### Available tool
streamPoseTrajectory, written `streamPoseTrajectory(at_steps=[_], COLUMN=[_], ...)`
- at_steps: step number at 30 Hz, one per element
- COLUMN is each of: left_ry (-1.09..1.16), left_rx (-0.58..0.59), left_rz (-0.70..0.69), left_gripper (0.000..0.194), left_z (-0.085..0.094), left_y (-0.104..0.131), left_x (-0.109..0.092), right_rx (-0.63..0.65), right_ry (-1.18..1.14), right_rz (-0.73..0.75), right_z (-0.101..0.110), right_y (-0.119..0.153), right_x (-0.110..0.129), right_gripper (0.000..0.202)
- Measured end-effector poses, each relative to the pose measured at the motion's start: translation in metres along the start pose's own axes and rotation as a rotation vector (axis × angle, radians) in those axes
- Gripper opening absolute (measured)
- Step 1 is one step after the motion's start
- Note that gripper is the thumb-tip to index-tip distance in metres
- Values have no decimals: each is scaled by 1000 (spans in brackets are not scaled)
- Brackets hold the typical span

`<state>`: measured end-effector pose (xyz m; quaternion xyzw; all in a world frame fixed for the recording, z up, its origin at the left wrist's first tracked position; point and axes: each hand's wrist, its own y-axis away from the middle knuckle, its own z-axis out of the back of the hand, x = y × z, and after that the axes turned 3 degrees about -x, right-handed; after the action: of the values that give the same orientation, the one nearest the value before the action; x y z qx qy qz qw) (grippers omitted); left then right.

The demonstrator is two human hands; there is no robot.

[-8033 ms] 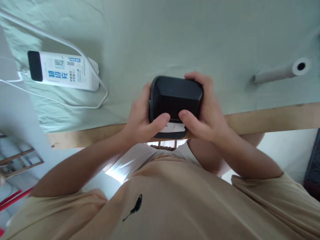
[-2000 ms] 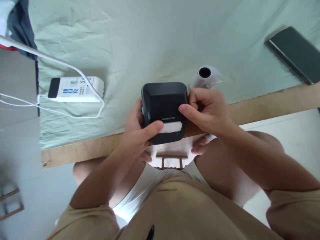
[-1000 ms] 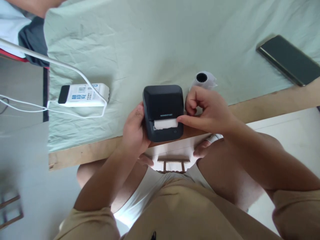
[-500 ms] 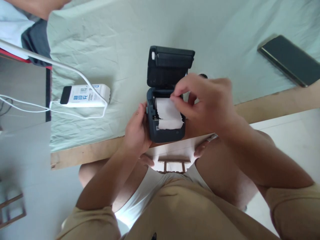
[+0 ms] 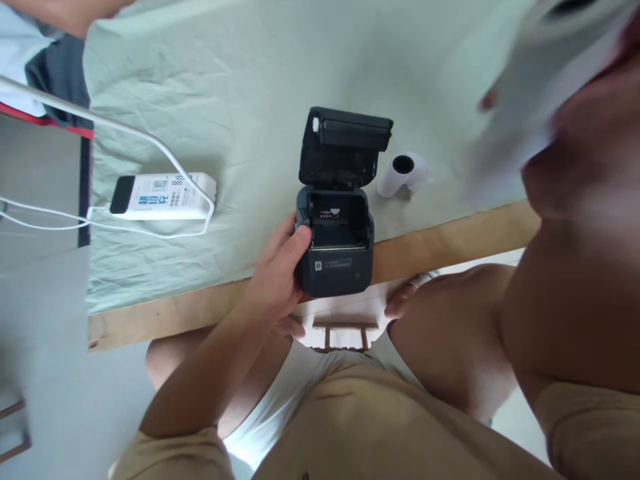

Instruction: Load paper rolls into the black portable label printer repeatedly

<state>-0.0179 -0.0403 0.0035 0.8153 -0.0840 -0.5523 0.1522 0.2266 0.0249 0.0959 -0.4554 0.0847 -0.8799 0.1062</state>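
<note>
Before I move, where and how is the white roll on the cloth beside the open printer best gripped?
Probably pinch the white roll across its curved side, coming from above: its dark-cored end faces the camera, the printer crowds its left, and loose paper trails off its right.

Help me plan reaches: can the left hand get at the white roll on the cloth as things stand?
Probably not directly: the left hand has its grip on the black device, whose body, lid raised, stands between it and the white roll. It would likely need to let go first.
</note>
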Motion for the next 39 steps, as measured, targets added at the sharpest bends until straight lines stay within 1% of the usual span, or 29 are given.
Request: streamPoseTrajectory(at_steps=[2,3,4,5,6,8,11,14,17,19,21,22,23,24,25,27,29,30,32,33,35,37,38,39], left_ry=[10,20,31,40,46,56,47,33,36,34,31,30,32,36,40,50,61,60,49,44,39,33,26,16], left_rx=[-4,-9,-9,-6,-2,4,-15,-33,-34,-32,-19,-12,-6,-4,-7,-19,-35,-38,-34,-31,-25,-29,-28,-27], left_rz=[13,18,21,23,24,17,21,22,2,-6,-6,-4,-4,-5,-1,12,16,22,28,32,27,12,6,1], left_gripper=[35,35,35,35,34,32,31,32,31,31,32,33,33,32,32,30,29,28,28,29,30,32,33,34], left_z=[0,0,-1,-2,-3,-4,-5,-5,-4,-4,-4,-4,-5,-5,-6,-7,-8,-8,-8,-8,-7,-7,-7,-7], left_y=[0,0,0,0,0,1,1,1,0,0,0,0,0,0,0,0,0,0,1,1,2,2,2,3], left_x=[0,-1,-1,-2,-3,-3,-3,-2,-1,-1,-1,-1,-1,-2,-2,-3,-3,-3,-3,-3,-3,-3,-3,-2], right_rx=[-174,-284,-314,-348,-343,-306,-247,-208,-199,-227,-286,-318,-312,-275,-224,-109,-63,-53,-39,-51,-104,-165,-174,-162], right_ry=[-16,-64,-86,-97,-96,-49,51,148,259,281,257,238,216,201,224,304,344,342,310,286,198,30,-62,-116], right_rz=[-28,-112,-216,-258,-257,-179,-38,53,39,42,149,236,320,380,401,361,309,297,303,319,345,356,372,406], right_z=[4,3,-1,-5,-9,-16,-20,-17,-13,-12,-15,-18,-23,-30,-38,-53,-64,-66,-62,-58,-48,-43,-42,-44], right_y=[-13,-18,-21,-23,-23,-20,-13,-10,-9,-6,0,4,8,11,13,13,10,8,4,4,6,14,19,23], right_x=[-29,-46,-62,-77,-90,-107,-115,-115,-112,-103,-87,-78,-71,-66,-64,-69,-79,-84,-86,-83,-69,-49,-40,-32], right_gripper=[52,47,40,32,23,14,22,27,46,55,49,41,35,34,35,40,42,41,37,36,41,50,50,46])
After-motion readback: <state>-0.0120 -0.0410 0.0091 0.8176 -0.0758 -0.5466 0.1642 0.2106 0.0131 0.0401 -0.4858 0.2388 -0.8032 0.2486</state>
